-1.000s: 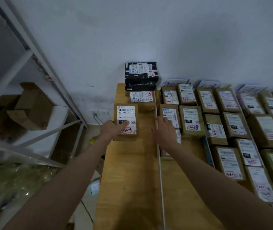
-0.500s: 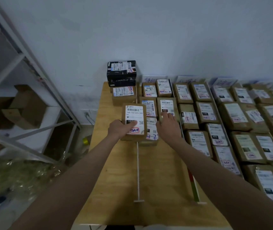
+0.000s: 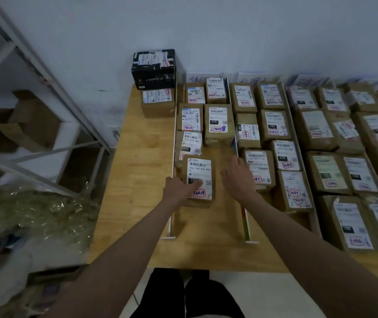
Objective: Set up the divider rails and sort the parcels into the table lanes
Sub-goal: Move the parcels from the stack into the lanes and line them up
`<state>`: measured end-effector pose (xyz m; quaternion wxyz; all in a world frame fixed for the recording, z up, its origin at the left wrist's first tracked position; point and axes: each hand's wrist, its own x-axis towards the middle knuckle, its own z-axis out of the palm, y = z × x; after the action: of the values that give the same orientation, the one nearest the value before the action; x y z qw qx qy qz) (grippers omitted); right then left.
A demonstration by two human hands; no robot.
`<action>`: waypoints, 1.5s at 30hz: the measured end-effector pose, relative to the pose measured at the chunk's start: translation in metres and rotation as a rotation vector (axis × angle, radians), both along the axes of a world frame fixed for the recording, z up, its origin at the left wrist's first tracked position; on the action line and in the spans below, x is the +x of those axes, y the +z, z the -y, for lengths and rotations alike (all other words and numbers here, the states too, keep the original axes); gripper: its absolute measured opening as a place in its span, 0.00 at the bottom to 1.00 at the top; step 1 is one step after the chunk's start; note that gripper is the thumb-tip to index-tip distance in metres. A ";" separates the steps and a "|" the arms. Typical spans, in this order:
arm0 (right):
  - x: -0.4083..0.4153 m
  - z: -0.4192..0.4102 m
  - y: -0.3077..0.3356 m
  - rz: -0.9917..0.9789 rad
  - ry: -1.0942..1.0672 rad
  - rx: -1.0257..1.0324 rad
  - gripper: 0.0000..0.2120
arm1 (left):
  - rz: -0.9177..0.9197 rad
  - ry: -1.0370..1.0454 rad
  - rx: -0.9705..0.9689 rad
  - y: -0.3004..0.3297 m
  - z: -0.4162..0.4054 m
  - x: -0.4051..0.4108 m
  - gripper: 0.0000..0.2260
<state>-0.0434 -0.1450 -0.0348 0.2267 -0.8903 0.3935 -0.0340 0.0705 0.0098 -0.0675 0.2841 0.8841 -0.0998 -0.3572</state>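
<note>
Since half a second ago the parcel (image 3: pixel 198 179) has come down from above the white rail (image 3: pixel 172 175) into the lane right of it, just behind the earlier boxes, so the row fills front to back. From the head camera, the left hand (image 3: pixel 179 188) grasps its near corner, thumb on the label, steering it in. Relaxed and holding nothing, the right hand (image 3: pixel 238 177) hovers beside the coloured rail (image 3: pixel 245 223).

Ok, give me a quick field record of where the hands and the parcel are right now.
left hand: grips the parcel, thumb on its label
parcel: in the lane between the white rail and the coloured rail
right hand: fingers straight, holds nothing
white rail: left of the parcel
coloured rail: right of the parcel
table: wooden
</note>
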 end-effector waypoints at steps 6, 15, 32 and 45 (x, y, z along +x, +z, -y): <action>-0.011 -0.006 -0.024 -0.024 -0.025 0.065 0.19 | 0.027 -0.004 0.072 -0.005 -0.001 -0.016 0.38; -0.013 -0.010 -0.043 -0.073 -0.018 0.121 0.19 | 0.208 -0.012 0.084 -0.027 -0.007 -0.008 0.31; -0.007 -0.002 -0.047 -0.107 0.016 0.145 0.19 | 0.215 -0.034 0.112 -0.033 -0.006 0.024 0.28; 0.024 0.011 0.012 -0.075 0.102 -0.019 0.21 | 0.505 -0.310 0.241 0.043 -0.002 0.064 0.28</action>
<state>-0.0198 -0.1560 -0.0227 0.2047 -0.9119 0.3556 0.0070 0.1342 0.0120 -0.0241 0.0856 0.9464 -0.2577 -0.1746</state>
